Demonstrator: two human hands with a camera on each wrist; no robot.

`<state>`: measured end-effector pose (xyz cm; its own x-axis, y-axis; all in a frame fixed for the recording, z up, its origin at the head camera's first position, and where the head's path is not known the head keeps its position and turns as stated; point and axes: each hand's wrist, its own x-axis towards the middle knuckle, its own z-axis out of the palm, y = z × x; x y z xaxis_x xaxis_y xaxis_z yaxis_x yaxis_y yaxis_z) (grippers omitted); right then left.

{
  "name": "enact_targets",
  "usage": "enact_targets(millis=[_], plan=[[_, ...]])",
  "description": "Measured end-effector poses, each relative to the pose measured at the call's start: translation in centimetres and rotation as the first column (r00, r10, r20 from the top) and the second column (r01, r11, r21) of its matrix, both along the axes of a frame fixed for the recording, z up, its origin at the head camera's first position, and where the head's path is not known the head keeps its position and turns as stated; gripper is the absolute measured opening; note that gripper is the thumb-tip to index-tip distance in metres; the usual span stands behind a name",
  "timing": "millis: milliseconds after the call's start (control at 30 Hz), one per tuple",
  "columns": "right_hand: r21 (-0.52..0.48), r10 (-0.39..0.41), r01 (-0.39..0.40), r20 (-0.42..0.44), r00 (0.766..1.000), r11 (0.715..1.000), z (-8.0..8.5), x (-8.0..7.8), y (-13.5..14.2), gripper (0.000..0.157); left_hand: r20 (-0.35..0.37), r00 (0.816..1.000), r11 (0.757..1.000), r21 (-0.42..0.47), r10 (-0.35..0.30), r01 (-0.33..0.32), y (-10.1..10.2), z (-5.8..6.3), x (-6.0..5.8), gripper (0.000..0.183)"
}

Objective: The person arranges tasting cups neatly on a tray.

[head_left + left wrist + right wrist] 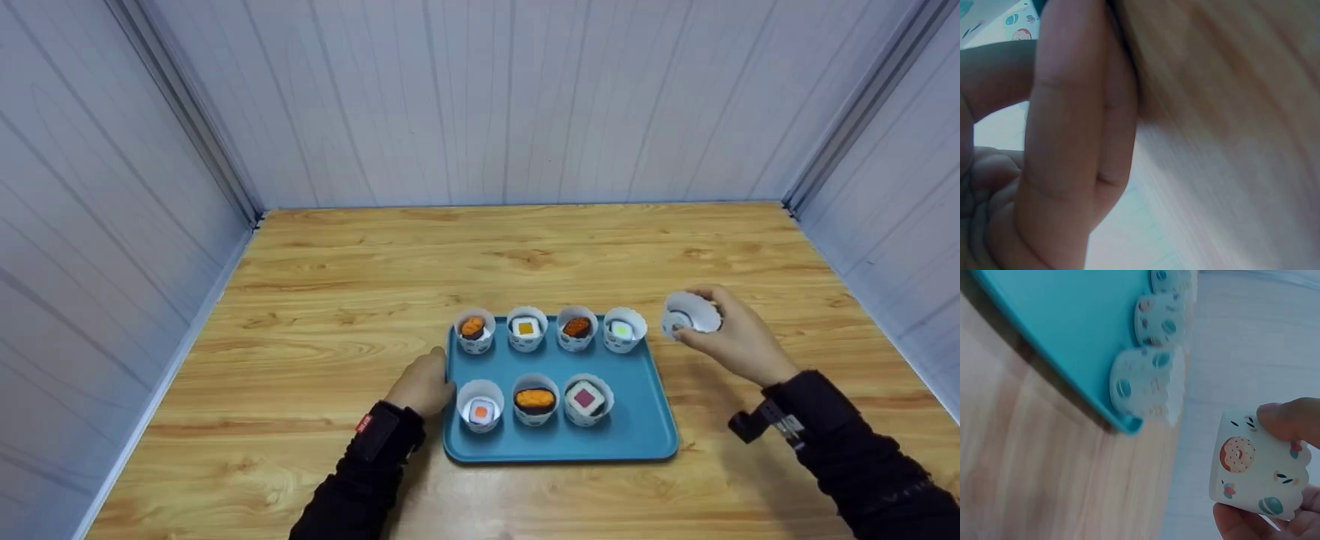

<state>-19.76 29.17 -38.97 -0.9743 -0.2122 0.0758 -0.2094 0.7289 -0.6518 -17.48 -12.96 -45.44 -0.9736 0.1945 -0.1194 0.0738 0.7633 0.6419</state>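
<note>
A blue tray (634, 412) lies on the table, bearing paper baking cups in two rows, each with a toy sushi piece inside. My left hand (421, 382) grips the tray's left edge, close to the front-left cup (480, 426); its fingers (1067, 112) fill much of the left wrist view. Off the tray's back right corner, my right hand (739, 341) holds a white paper baking cup (1258, 467) in the air between thumb and fingers. This cup is tilted, printed with a doughnut and leaves, and no sushi piece shows in it.
Several cups stand along the tray's back edge, the rightmost cup (624, 341) nearest the held one. In front are three, ending with a cup (589, 416) left of a bare patch of tray. Pale panel walls (480, 105) enclose the wooden table (315, 300).
</note>
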Motion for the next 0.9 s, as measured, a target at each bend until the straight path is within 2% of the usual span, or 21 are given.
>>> enact_targets(millis=[333,533,700,900], plan=[[-0.085,0.155,-0.150,0.052,0.987,0.985,-2.0,2.4,-2.6,0.057,0.010,1.000,1.000,-0.003,0.014,-0.014,0.1,0.0,0.0,0.034],[-0.022,0.233,-0.232,0.089,0.968,0.973,-3.4,3.1,-3.3,0.050,0.025,1.000,1.000,0.001,0.019,-0.019,0.0,-0.1,-0.1,0.035],[0.004,0.276,-0.280,0.160,0.948,0.960,-4.4,3.2,-3.4,0.053,0.016,1.000,1.000,0.003,0.014,-0.014,0.0,0.0,-0.1,0.035],[0.042,0.311,-0.320,0.157,0.938,0.946,-5.1,3.4,-3.7,0.055,0.008,1.000,1.000,-0.017,0.006,-0.006,0.0,-0.1,-0.2,0.037]])
